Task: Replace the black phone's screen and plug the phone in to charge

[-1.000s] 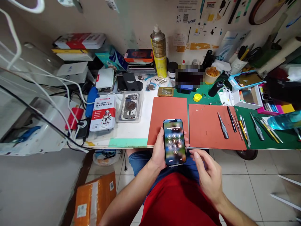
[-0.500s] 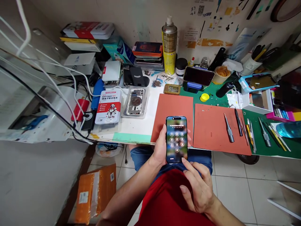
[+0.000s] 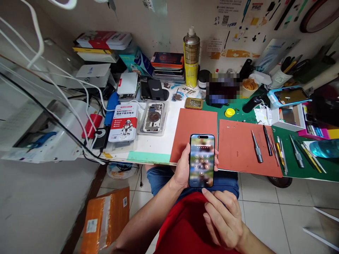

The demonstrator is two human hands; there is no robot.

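Observation:
A lit smartphone (image 3: 201, 160) with a round-key passcode screen is upright in my left hand (image 3: 182, 169). The thumb lies along its left side and fingertips wrap round the right edge. Just below the phone's lower edge is my right hand (image 3: 224, 215), holding nothing. Its index finger points up toward the screen, apart from the glass, and the other fingers are loosely bent. Behind the phone lies a reddish-brown mat (image 3: 196, 123) at the bench's front edge.
To the left are a battery box (image 3: 123, 123) and an opened phone housing (image 3: 153, 118) in a clear tray. A second mat (image 3: 246, 148) on the right bears tweezers (image 3: 256, 146) and a black pen-like tool (image 3: 267, 140). A spray can (image 3: 191, 58) stands at the back.
My right index finger has drawn back from the phone's lower right corner to below its edge. The keypad now looks fainter and blurred. The view has shifted slightly.

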